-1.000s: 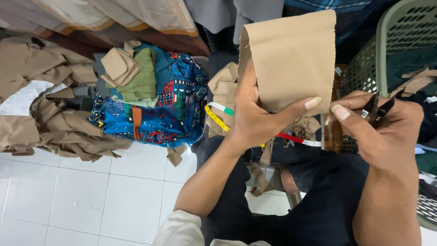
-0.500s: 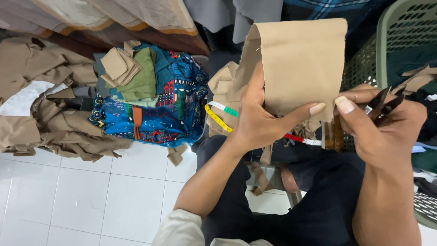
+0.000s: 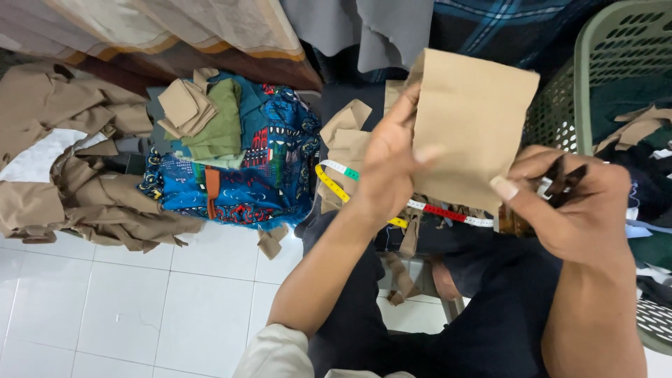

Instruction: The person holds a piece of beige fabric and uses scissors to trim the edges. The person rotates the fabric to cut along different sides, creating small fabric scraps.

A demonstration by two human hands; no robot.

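Observation:
My left hand grips the left edge of a tan rectangular piece of fabric held up in front of me. My right hand pinches the piece's lower right corner with thumb and forefinger, and it also holds dark-handled scissors in its fingers. A measuring tape with yellow, green, red and white sections lies across my lap under the fabric. More tan cut pieces rest just behind my left hand.
A blue patterned cloth bag with folded tan and green fabric on top sits on the white tiled floor. A tan cloth heap lies at left. A green plastic basket stands at right. Curtains hang above.
The tan piece has been turned and tilted between my hands. My left hand shifted its hold along the left edge, and my right thumb moved onto the lower right corner.

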